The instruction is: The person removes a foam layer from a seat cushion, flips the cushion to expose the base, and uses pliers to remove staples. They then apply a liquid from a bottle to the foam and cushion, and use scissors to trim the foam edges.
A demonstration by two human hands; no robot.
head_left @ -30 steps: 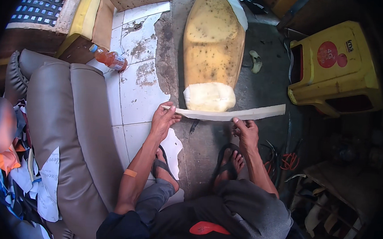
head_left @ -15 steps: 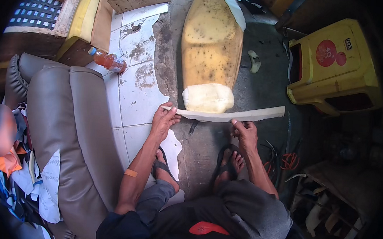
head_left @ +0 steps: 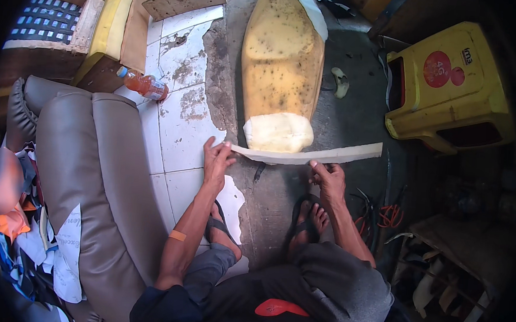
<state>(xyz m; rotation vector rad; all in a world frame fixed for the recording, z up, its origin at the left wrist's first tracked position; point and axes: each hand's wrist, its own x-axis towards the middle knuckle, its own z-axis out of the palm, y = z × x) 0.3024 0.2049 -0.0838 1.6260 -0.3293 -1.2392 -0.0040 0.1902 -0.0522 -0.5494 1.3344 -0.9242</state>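
A long, pale, narrow strip stretches sideways between my hands, sagging a little in the middle. My left hand has its left end between thumb and fingertips, the other fingers loosely spread. Farther along, my right hand pinches the lower edge of the strip, and the right end sticks out past it. Just beyond the strip lies a long yellow foam seat pad, speckled with dark spots. A whitish foam piece covers the pad's near end, close behind the strip.
A brown padded cushion lies at left beside fabric scraps. An orange drink bottle rests on the white tiles. At right are a yellow plastic stool, orange cord and a low wooden shelf. My sandalled feet are below.
My left hand's fingers have loosened and spread, and its grip has shifted slightly at the strip's left end. The right hand and strip are nearly where they were.
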